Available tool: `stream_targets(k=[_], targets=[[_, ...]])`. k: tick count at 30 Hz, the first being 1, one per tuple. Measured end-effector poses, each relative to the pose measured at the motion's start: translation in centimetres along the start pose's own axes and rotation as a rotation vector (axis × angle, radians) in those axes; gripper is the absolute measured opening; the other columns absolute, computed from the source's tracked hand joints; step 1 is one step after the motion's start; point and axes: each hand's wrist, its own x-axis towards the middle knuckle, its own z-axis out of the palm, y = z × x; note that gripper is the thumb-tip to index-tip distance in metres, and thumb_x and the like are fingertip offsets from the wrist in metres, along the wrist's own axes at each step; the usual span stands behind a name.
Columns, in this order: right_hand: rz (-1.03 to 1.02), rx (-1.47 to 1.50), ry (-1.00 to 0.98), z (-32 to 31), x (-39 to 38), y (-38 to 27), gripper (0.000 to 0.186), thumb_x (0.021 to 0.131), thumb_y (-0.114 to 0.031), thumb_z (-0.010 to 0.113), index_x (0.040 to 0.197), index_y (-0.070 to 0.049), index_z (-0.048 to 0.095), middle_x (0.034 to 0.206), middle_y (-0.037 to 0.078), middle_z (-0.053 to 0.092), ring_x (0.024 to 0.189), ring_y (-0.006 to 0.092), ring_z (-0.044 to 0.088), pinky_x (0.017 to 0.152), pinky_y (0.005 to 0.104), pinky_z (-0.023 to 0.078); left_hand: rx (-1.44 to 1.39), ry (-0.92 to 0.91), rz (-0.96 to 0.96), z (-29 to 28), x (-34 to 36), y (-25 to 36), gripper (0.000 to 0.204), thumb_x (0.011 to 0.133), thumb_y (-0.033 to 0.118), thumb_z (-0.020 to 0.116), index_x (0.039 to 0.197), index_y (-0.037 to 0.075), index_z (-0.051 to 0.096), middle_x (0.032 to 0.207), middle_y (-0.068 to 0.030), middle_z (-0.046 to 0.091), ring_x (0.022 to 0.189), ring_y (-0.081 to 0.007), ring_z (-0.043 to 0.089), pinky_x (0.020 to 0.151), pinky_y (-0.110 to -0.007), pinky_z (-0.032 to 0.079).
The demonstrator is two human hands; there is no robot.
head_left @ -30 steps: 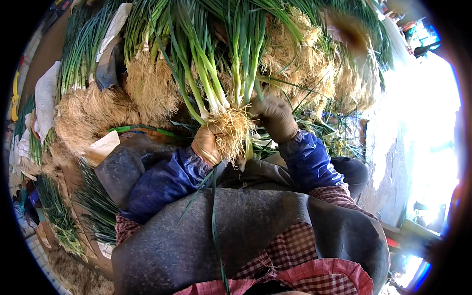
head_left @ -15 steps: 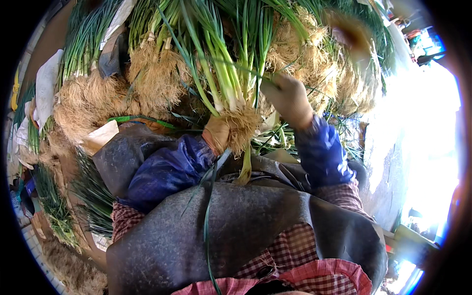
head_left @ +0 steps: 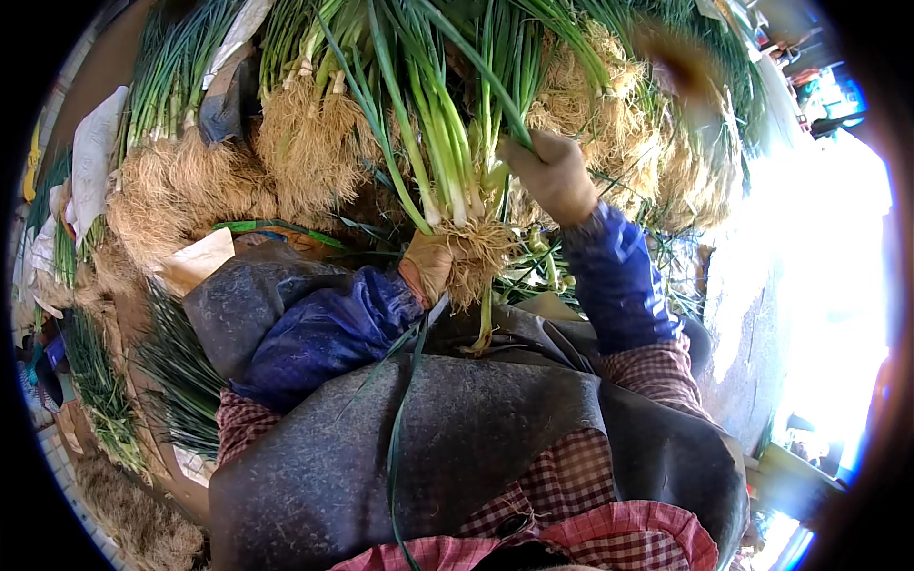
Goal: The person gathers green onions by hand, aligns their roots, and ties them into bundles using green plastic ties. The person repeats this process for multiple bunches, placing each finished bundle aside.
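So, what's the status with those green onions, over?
Left hand gripping green onions near their roots. Right hand holding a long leaf. Another leaf drapes over the dark apron.

The left hand curls low, the right hand is clenched higher, both forearms reaching forward.

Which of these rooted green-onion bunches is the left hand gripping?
The central bunch, held at its root end by the left hand. The other bunches, farther left and right, lie outside that hand's grasp.
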Motion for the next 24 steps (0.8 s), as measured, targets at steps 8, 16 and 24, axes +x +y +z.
stream_targets(k=[8,16,24], targets=[[-0.35,0.837,0.643,-4.8,-6.8,0.8,0.029,0.099,-0.026,0.053,0.095,-0.001,0.068,0.081,0.011,0.068,0.064,0.0154,0.063,0.057,0.0302,0.054,-0.197,-0.015,-0.115,-0.9,0.2,0.2,0.049,0.082,0.006,0.069,0.127,-0.004,0.053,0.112,-0.0155,0.064,0.1,-0.0258,0.066,0.088,-0.038,0.057],[0.193,0.959,-0.032,5.1,-3.7,13.5,0.037,0.092,-0.032,0.061,0.119,-0.007,0.061,0.104,0.008,0.067,0.091,0.0191,0.062,0.08,0.0351,0.05,-0.787,-0.072,-0.529,0.4,1.1,0.7,0.022,0.094,0.017,0.057,0.109,0.0,0.059,0.095,-0.0099,0.067,0.084,-0.0203,0.067,0.074,-0.034,0.058],[0.399,1.647,-0.377,8.5,0.9,11.0,0.035,0.093,-0.014,0.054,0.126,-0.002,0.058,0.104,0.011,0.069,0.089,0.0211,0.066,0.076,0.0299,0.054,-0.472,-0.193,-0.543,1.4,1.3,1.1,0.045,0.098,0.031,0.055,0.13,0.0,0.049,0.095,-0.0079,0.061,0.074,-0.0172,0.06,0.067,-0.034,0.054]])
